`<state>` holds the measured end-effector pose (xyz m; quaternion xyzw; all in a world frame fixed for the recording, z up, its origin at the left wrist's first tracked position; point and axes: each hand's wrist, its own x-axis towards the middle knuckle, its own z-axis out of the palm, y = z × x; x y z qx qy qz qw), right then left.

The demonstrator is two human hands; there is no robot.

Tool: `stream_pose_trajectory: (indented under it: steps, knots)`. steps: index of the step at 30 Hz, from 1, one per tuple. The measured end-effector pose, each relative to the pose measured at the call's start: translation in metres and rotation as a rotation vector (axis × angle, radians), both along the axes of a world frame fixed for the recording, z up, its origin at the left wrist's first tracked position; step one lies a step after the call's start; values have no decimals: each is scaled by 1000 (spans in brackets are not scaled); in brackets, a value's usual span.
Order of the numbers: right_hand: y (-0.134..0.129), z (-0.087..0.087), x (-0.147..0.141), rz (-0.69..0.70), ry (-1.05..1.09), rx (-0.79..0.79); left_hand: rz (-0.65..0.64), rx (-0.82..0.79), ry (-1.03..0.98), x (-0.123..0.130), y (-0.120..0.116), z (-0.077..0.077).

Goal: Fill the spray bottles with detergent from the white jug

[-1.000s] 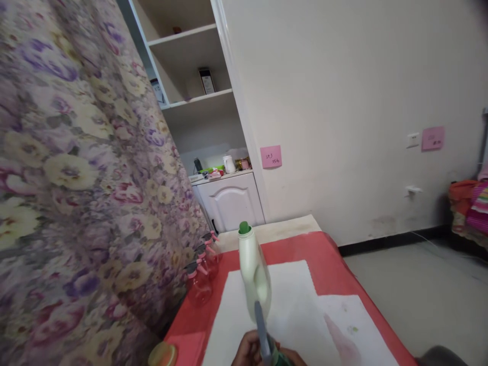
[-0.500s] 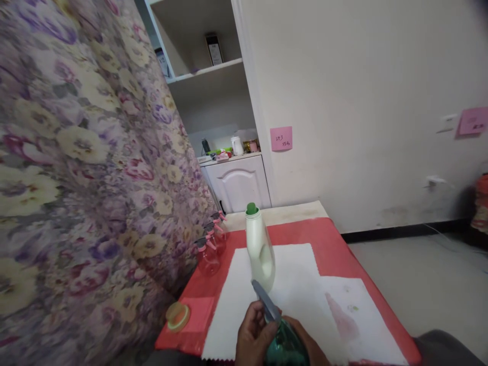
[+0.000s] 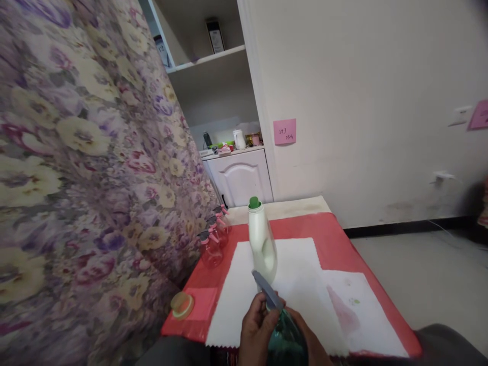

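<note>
From my end, I have the left hand (image 3: pixel 254 328) gripping the grey spray head (image 3: pixel 269 292) and the right hand (image 3: pixel 311 339) clasping the green bottle (image 3: pixel 287 343), by the bench's (image 3: pixel 301 204) near edge.

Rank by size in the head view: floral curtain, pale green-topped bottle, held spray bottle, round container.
1. Floral curtain
2. Pale bottle and spray bottle: unsure; the latter is nearer and partly hidden
3. Round container
</note>
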<state>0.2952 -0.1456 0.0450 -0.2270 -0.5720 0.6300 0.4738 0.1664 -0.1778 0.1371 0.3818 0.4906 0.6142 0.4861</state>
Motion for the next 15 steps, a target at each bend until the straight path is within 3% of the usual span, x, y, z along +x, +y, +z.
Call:
stream_pose_trajectory:
  steps: [3, 8, 12, 15]
  knots:
    - [-3, 6, 1, 26, 94, -13, 45, 7, -35, 4, 2, 8]
    - [-2, 15, 2, 233, 192, -114, 79, 14, -169, 4, 5, 25]
    - [-4, 12, -4, 279, 242, -154, 132, 48, -166, -1, 6, 25]
    - [-5, 4, -9, 233, 288, -138, 174, 46, -131, -3, 6, 20]
